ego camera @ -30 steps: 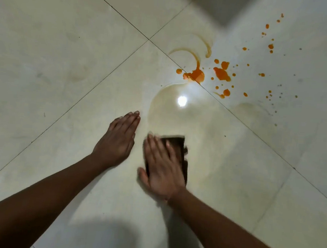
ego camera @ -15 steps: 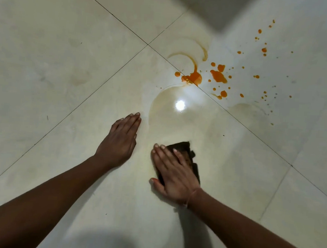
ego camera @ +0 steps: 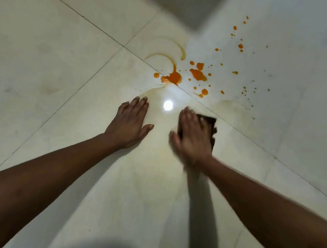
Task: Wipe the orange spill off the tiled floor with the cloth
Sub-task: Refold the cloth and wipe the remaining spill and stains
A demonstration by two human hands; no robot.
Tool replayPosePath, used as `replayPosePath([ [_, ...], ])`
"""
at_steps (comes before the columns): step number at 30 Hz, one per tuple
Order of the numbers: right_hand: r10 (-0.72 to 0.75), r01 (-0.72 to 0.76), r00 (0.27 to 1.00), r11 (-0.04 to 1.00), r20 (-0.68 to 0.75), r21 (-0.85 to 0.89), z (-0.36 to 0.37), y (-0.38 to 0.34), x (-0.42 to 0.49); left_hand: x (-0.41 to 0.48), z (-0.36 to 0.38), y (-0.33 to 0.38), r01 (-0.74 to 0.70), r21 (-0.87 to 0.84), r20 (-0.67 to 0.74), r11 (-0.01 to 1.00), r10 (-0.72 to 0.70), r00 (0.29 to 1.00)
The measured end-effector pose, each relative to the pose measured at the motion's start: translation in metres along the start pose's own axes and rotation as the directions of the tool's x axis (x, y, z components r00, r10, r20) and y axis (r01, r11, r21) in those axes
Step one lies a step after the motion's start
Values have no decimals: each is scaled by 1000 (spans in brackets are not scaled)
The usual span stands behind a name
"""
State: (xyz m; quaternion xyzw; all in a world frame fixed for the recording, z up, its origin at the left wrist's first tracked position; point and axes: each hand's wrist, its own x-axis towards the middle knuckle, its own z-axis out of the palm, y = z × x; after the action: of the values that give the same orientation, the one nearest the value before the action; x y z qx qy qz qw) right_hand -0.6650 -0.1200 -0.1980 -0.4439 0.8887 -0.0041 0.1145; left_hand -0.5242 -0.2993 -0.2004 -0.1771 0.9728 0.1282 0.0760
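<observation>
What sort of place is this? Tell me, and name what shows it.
Probably an indoor room, maybe in a home; which room I cannot tell. Large glossy pale floor tiles meet at thin seams, a lamp's glare reflects off them, and an orange spill is being wiped with a dark cloth.

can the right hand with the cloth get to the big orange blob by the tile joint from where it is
Probably yes. The right hand presses the cloth flat on the floor, short of the orange blob. Only bare wet tile lies between them, and the left hand rests off to the side.
</observation>
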Motion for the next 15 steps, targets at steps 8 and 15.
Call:
replayPosePath([
  [8,32,-32,999,999,-3,37,-4,68,-24,34,-10,43,-334,107,40,937,331,943],
  [15,355,-350,930,935,-92,65,-21,145,47,115,-2,107,-442,158,121,883,427,896],
])
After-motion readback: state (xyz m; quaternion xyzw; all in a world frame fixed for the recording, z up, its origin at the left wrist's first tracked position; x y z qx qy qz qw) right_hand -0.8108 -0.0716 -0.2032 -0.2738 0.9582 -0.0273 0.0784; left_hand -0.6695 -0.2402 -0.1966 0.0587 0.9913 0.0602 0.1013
